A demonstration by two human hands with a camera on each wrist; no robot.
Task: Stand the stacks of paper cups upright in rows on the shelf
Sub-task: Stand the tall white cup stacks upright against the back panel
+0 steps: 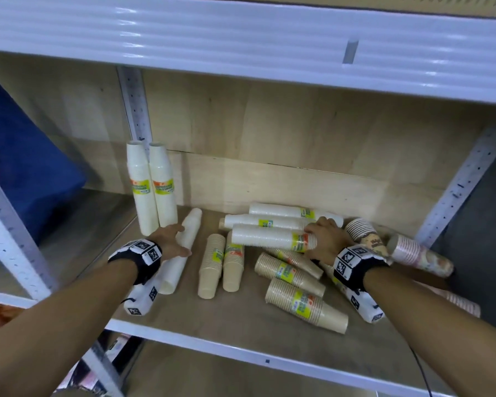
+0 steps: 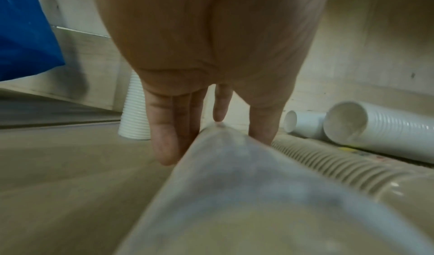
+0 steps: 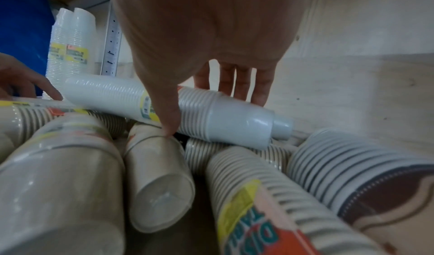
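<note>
Two white cup stacks (image 1: pixel 152 187) stand upright at the shelf's (image 1: pixel 241 322) back left. Beside them a long white wrapped stack (image 1: pixel 184 247) lies flat. My left hand (image 1: pixel 173 239) is lowered over it, and in the left wrist view its straight fingers (image 2: pixel 162 138) go down one side of the stack (image 2: pixel 234 175) and the thumb down the other. On the pile at the right lies another white stack (image 1: pixel 267 237). My right hand (image 1: pixel 321 236) grips its labelled end. The thumb (image 3: pixel 170 121) presses the near side of that stack (image 3: pixel 223 114) and the fingers reach behind it.
Tan cup stacks (image 1: pixel 212 266) lie loose mid-shelf, with more (image 1: pixel 304 302) piled under my right arm. Patterned stacks (image 1: pixel 421 253) lie at the far right. A blue bag (image 1: pixel 26 167) fills the bay to the left. The upper shelf edge (image 1: pixel 241 38) overhangs, with perforated posts (image 1: pixel 135 104) at the sides.
</note>
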